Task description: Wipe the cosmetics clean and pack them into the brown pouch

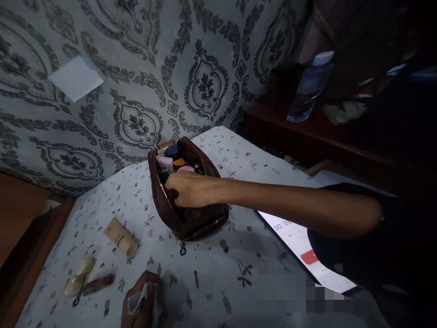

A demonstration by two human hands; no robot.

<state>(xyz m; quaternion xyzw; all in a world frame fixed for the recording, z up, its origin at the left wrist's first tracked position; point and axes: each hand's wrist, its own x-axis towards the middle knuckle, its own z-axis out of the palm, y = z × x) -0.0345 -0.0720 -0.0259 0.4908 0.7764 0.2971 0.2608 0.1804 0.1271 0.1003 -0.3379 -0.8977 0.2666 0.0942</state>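
A brown zippered pouch (pixel 205 218) lies open on the patterned white sheet (pixel 205 291), filled with small cosmetics, among them a dark blue round lid (pixel 173 152). My right hand (pixel 191 187) reaches into it from the right; its fingertips are hidden inside. At the bottom, my left hand (pixel 141 300) is closed around a white cloth (pixel 136 302). Left of the pouch lie a beige tube (pixel 120 237), a dark pink slender tube (pixel 99 284) and a small jar (pixel 74 285) touching a pale yellow round piece (pixel 85 265).
A tablet (pixel 290 241) with a lit screen lies under my right arm. On a dark red table (pixel 273 123) at the back right stands a clear bottle (pixel 309 91). Patterned wallpaper (pixel 136 59) rises behind the bed, and a wooden edge (pixel 51 246) runs along the left.
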